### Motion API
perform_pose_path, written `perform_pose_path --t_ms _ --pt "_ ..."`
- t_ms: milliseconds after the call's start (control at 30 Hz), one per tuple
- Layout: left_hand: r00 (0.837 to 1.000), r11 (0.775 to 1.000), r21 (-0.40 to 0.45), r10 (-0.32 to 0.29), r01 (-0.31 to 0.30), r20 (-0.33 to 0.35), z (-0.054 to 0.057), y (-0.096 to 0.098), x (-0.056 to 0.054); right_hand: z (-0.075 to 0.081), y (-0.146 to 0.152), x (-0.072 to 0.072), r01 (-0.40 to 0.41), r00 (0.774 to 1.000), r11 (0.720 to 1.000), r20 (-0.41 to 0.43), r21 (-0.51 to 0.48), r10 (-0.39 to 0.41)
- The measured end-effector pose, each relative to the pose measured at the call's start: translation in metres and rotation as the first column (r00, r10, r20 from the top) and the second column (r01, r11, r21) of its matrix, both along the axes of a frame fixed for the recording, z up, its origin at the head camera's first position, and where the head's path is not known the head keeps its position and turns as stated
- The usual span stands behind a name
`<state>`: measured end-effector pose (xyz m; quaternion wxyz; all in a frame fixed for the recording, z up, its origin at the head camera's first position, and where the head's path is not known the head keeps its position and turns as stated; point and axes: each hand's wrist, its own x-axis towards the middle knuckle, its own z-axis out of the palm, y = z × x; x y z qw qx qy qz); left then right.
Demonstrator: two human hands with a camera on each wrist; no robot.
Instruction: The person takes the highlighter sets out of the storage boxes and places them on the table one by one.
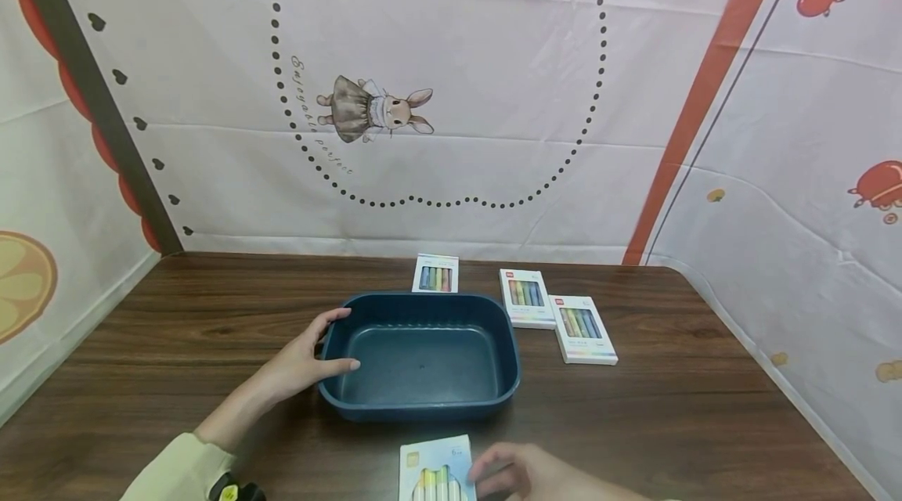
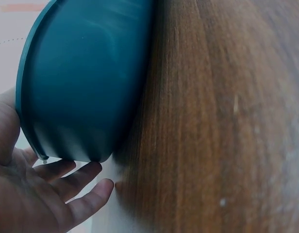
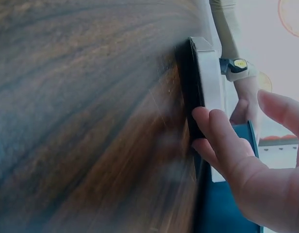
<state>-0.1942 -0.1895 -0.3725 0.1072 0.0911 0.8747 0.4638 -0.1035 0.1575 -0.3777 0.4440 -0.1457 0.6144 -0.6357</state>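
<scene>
A dark teal plastic bin (image 1: pixel 423 366) stands upright on the table with nothing in it. My left hand (image 1: pixel 304 360) grips its left end, the thumb over the rim and the other fingers spread along the outer wall; the left wrist view shows that hand (image 2: pixel 38 194) against the bin wall (image 2: pixel 86 73). In front of the bin lies a flat white box (image 1: pixel 435 455), its window showing yellow, green and blue sticks with white lower parts. My right hand (image 1: pixel 524 471) is at the box's right edge, fingers lightly bent against its side and thumb apart, as the right wrist view also shows (image 3: pixel 251 170).
Behind the bin lies a white box of coloured sticks (image 1: pixel 435 274). Two similar boxes, one (image 1: pixel 527 299) and another (image 1: pixel 582 330), lie to its right, close together. Printed cloth (image 1: pixel 493 94) hangs behind the wooden table (image 1: pixel 676 407) and along both sides.
</scene>
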Motion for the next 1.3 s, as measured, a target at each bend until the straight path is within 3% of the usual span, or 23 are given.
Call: perform_pose_path --t_ms 167,400,567,833,1300 --pt "1.000 0.999 0.035 -0.009 0.010 -0.026 0.000 -0.002 0.002 0.008 0.003 0.002 -0.006 1.000 0.999 -0.016 -0.040 0.005" --pt "0.997 0.999 0.043 0.001 0.003 -0.083 -0.001 -0.003 0.004 0.014 0.010 -0.003 0.014 0.999 1.000 -0.028 -0.005 -0.014" --pt "0.988 0.999 0.040 0.026 -0.020 -0.151 -0.003 -0.003 0.005 0.021 0.014 -0.007 0.012 1.000 0.998 -0.026 -0.063 -0.014" --pt "0.969 0.998 0.048 0.041 -0.031 -0.244 -0.004 -0.004 0.009 0.033 0.025 -0.018 0.037 0.990 0.993 -0.130 -0.108 -0.051" --pt "0.962 0.998 0.051 0.050 -0.038 -0.267 -0.002 -0.010 0.014 0.039 0.037 -0.030 0.091 0.979 0.991 -0.174 -0.098 -0.107"
